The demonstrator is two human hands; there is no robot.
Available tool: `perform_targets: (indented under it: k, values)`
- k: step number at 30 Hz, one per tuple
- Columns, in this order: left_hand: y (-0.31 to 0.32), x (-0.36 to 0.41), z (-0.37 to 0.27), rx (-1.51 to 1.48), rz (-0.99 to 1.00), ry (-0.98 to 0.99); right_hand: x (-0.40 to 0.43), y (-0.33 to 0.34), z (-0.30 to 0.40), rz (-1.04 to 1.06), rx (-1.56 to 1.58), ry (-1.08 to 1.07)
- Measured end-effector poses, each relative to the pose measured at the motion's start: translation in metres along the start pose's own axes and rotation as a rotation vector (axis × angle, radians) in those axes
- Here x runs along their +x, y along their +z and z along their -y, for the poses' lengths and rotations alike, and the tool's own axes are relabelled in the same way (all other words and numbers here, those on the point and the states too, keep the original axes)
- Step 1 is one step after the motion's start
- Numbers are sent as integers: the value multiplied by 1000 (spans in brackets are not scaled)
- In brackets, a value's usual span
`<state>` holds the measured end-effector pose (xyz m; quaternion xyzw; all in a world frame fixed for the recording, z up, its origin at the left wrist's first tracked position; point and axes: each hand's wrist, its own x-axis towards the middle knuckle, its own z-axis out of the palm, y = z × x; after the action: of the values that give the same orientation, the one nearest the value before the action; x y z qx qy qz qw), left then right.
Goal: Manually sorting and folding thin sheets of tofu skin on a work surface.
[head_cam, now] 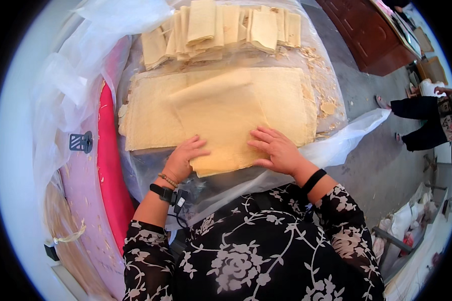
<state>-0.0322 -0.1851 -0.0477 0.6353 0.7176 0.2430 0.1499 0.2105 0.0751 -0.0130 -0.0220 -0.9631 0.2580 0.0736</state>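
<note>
A thin yellowish sheet (226,124), perhaps tofu skin, lies partly folded over a flat stack of like sheets (147,113). Its near edge hangs past the stack toward my body. My left hand (186,156) rests at the sheet's near left corner, fingers apart. On its near right part lies my right hand (277,150), palm down with the fingers spread. Neither hand is closed around anything. The sheet's far part is blurred. Beyond the stack, several folded yellowish bundles (201,22) lie side by side in a row.
Clear plastic film (331,94) covers the work surface, with crumbs and flakes at its right. Bunched film (75,75) and a red cloth (111,150) are at the left. A brown wooden cabinet (365,34) stands at the upper right; another person (418,109) is at the far right.
</note>
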Motion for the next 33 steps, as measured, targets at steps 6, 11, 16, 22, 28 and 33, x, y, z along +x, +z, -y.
perform_targets:
  k: [6,11,16,22,28,33]
  values:
    - [-17,3,4,-1064,-76,-677,18,-10,-12,86,322,50]
    - [7,5,30,-1074,-289,-772,39,9,-27,-53,758,481]
    - [16,20,14,-1078,-587,-878,64,27,-16,-325,983,641]
    - [4,20,10,-324,-407,-971,84,31,-14,-295,402,695]
    - [18,33,17,-149,-446,-1030,99,29,8,-243,-177,652]
    - [3,44,1,-147,-420,-996,84,49,16,61,-263,-52]
